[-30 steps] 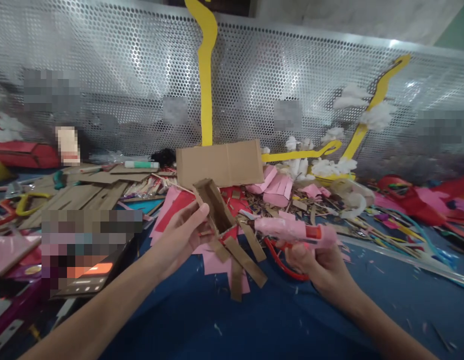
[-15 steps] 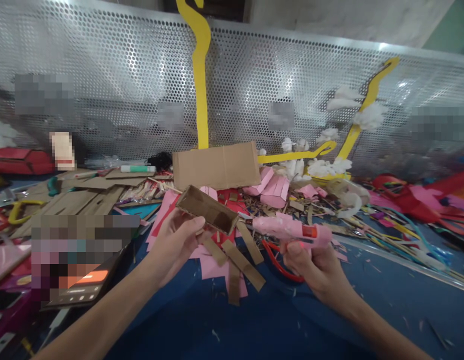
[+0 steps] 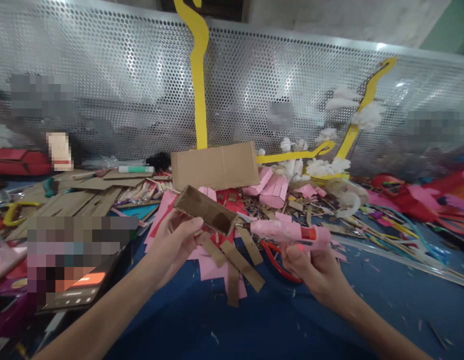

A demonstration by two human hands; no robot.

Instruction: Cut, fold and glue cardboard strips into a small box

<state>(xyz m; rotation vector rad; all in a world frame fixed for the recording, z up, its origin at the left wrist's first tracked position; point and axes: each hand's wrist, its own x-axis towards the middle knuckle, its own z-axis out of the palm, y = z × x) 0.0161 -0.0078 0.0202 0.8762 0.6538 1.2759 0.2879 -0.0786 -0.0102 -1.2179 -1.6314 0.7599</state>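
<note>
My left hand (image 3: pixel 181 237) grips a small open cardboard box (image 3: pixel 205 209), its hollow side facing up toward me and its right end tilted down. In my right hand (image 3: pixel 305 262) is a pink hot glue gun (image 3: pixel 280 231), its nozzle pointing left at the box's right end. The tip is very close to that edge; whether it touches I cannot tell. Beneath the box lie cardboard strips (image 3: pixel 243 265) and pink paper (image 3: pixel 213 267). Red-handled scissors (image 3: pixel 277 262) rest under the glue gun, partly hidden by my right hand.
Behind stands a larger cardboard box (image 3: pixel 215 167) with a tall yellow strip (image 3: pixel 199 95) rising behind it. Pink folded boxes (image 3: pixel 274 190) sit beside it. At left are cardboard sheets (image 3: pixel 82 205), a glue stick (image 3: pixel 136 169) and a phone-like device (image 3: pixel 85 292). A perforated metal panel (image 3: pixel 239 75) spans the back.
The glue gun's tip has shifted slightly left and down along the box's right end. Both hands keep their grips, and the view has moved a little.
</note>
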